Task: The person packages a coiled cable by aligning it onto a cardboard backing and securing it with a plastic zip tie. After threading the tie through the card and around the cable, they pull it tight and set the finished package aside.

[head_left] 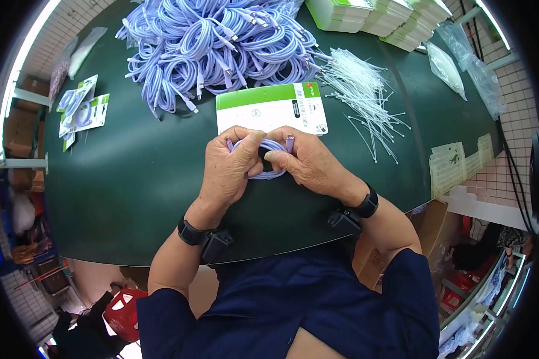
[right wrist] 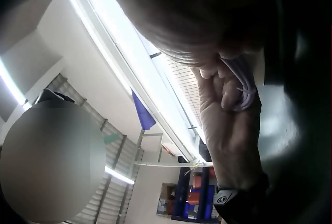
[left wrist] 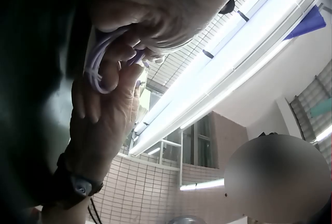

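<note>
A small coil of lavender USB-C cable (head_left: 268,175) is gripped from both sides, low over the near middle of the table. The left hand (head_left: 226,164) holds its left side with thumb and curled fingers. On the right side, the right hand (head_left: 308,158) pinches it, thumb pointing inward. A connector end (head_left: 290,143) sticks up beside the right fingers. In the left wrist view the cable loop (left wrist: 92,67) curves around fingertips; the right wrist view shows the same loop (right wrist: 248,86) between both hands. Just beyond the hands lies a green-and-white printed cable card (head_left: 257,107).
A big heap of coiled lavender cables (head_left: 215,51) covers the table's far side. Loose white zip ties (head_left: 362,87) lie right of it, below stacks of cards (head_left: 341,15). Packed cables on cards (head_left: 84,113) sit at left. Paper sheets (head_left: 448,167) are stuck near the right edge.
</note>
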Motion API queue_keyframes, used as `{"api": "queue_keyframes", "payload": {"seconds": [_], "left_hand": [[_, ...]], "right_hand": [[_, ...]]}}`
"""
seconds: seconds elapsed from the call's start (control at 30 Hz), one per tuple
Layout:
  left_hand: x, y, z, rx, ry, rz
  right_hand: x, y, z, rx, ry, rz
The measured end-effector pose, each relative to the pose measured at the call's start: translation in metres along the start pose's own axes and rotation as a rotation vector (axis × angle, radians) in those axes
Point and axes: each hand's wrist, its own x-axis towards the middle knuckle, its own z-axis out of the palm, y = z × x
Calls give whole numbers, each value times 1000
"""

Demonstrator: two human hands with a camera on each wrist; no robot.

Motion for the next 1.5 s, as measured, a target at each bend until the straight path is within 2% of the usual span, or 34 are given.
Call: {"api": "queue_keyframes", "payload": {"seconds": [0.17, 0.27, 0.3, 0.43, 0.53, 0.67, 0.7, 0.8, 0.93, 1.13, 1.27, 1.37, 1.4, 1.47, 1.5], "left_hand": [[-1, 1, 1, 115, -72, -2], [-1, -1, -3, 111, -90, -21], [-2, -2, -5, 111, -99, -31], [-5, 3, -2, 194, -99, 5], [-4, 8, -4, 153, -70, -35], [-3, 14, -6, 98, -54, -74], [-3, 15, -7, 84, -52, -88], [-4, 14, -4, 76, -52, -89], [-5, 13, -2, 95, -39, -60], [-5, 9, -3, 2, -1, 24], [-3, 12, -7, 60, -87, -54], [-2, 13, -4, 438, -98, -109], [-3, 17, -2, 442, -98, -110], [-6, 28, 2, 558, -217, -147], [-7, 32, 3, 616, -276, -166]], "right_hand": [[1, -20, -18, -137, -181, 80], [1, -39, -23, -38, -307, 429], [0, -42, -24, -28, -305, 440], [2, -39, -27, 12, -318, 444], [-2, -22, -32, 156, -402, 299], [-1, -13, -30, 216, -383, 194], [0, -16, -31, 212, -388, 190], [1, -28, -32, 208, -357, 388], [2, -32, -28, 178, -292, 438], [1, -17, -19, 102, -223, 296], [1, -18, -16, 31, -255, 301], [0, -23, -19, -20, -315, 342], [-1, -27, -22, 9, -374, 321], [-1, -31, -27, 67, -494, 275], [-1, -30, -28, 70, -495, 271]]}}
